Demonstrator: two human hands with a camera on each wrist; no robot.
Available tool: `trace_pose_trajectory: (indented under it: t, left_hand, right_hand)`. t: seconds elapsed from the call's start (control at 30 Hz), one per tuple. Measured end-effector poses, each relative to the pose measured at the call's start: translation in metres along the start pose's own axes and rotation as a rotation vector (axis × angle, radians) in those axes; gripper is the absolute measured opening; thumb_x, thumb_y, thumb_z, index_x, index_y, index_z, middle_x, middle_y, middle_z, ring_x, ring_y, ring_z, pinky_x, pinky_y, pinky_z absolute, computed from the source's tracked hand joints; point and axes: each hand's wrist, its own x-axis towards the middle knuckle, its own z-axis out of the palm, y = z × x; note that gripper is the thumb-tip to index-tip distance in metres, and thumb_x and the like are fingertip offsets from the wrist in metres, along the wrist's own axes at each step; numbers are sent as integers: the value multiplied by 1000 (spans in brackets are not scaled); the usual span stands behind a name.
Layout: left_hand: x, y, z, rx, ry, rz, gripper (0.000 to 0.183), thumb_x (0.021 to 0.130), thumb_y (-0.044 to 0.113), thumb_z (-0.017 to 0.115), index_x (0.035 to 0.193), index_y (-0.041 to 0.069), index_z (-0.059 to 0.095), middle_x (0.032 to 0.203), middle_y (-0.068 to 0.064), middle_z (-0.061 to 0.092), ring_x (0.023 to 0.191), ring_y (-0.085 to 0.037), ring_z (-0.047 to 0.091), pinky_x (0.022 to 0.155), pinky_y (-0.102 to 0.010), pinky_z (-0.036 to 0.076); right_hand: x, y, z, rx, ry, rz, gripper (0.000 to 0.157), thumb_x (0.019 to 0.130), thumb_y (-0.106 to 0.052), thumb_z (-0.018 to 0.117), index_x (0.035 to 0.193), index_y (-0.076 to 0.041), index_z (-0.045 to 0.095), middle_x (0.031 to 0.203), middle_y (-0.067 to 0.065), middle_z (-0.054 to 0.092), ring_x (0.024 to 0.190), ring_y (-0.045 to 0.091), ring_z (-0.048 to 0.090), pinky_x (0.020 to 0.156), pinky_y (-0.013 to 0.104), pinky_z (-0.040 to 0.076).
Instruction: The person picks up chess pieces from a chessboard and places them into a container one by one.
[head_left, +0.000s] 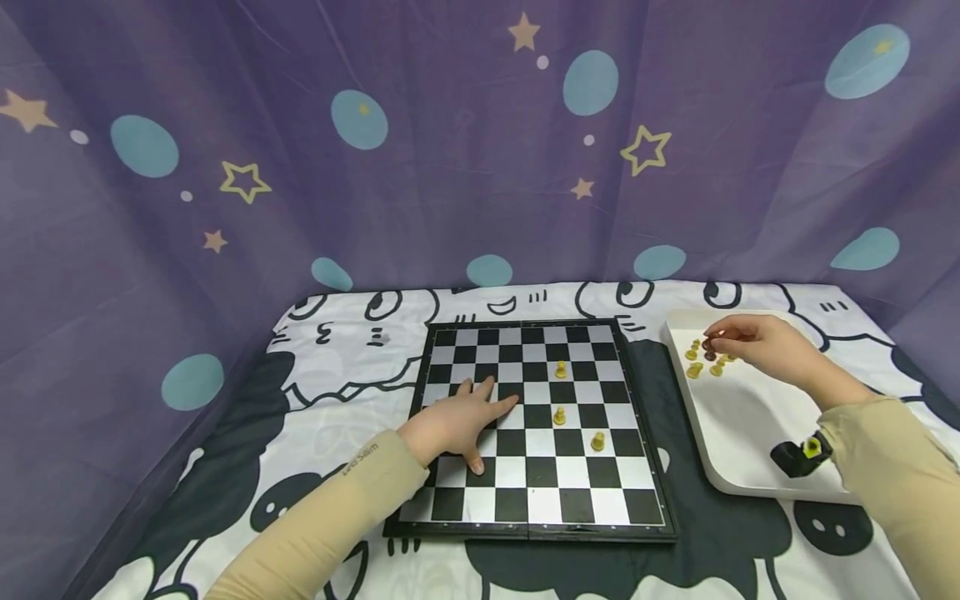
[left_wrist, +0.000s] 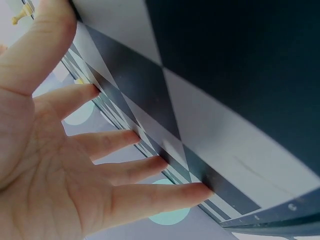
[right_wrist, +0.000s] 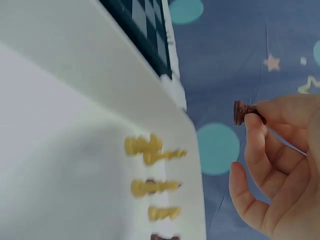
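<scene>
My left hand rests on the left part of the black-and-white chessboard, fingers spread. In the left wrist view its fingertips touch the squares. My right hand is above the far end of the white tray. Between thumb and finger it pinches a dark brown chess piece, held sideways in the right wrist view; its top is hidden by the fingers. Three yellow pieces stand on the board: one farther back, one near the middle, one nearer the right edge.
Several yellow chess pieces stand in the tray's far left corner, with another brown piece among them. The tray is right of the board on a patterned cloth. Behind hangs a purple curtain.
</scene>
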Motion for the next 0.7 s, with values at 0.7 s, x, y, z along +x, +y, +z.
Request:
trace_pose_trajectory:
  t: [0.7]
  left_hand:
    - [0,0,-1,6,-6,-5,106,61,27,86,150,28,28,159,-12,12,143,-42,14,100,-54,40]
  right_hand:
    - [-5,59,3,-15,-51,219,35,95,-15,55,115,14,57,98,22,69,70,-3,54,61,20,47]
